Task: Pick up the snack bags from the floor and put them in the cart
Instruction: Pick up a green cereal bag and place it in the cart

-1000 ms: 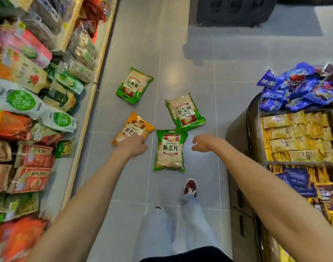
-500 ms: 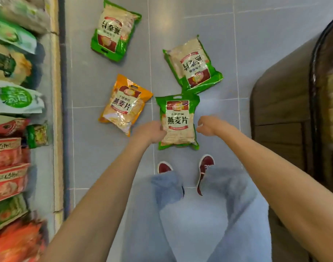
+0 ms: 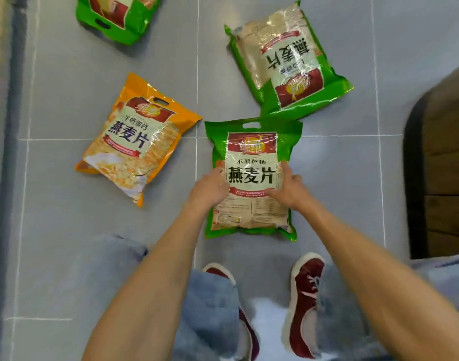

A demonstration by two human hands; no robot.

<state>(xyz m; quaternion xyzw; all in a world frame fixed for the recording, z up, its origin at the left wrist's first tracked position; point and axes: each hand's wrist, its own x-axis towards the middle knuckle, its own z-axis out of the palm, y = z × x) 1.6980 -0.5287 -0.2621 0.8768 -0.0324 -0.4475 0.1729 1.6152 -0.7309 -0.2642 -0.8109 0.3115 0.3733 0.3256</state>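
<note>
Several snack bags lie on the grey tile floor. The nearest green bag (image 3: 251, 152) lies flat just ahead of my feet. My left hand (image 3: 210, 188) rests on its left side and my right hand (image 3: 288, 188) on its right side, fingers spread over the plastic. An orange bag (image 3: 137, 142) lies to its left, tilted. A second green bag (image 3: 288, 61) lies upside down beyond it to the right. A third green bag (image 3: 119, 14) is cut off by the top edge. The cart is not in view.
A dark wooden display base (image 3: 444, 165) stands at the right. A shelf base edge (image 3: 4, 126) runs down the left. My red shoes (image 3: 306, 295) and jeans fill the bottom.
The view dropped much closer to the floor as I bent down. Both hands moved forward from beside the nearest green bag onto its two sides.
</note>
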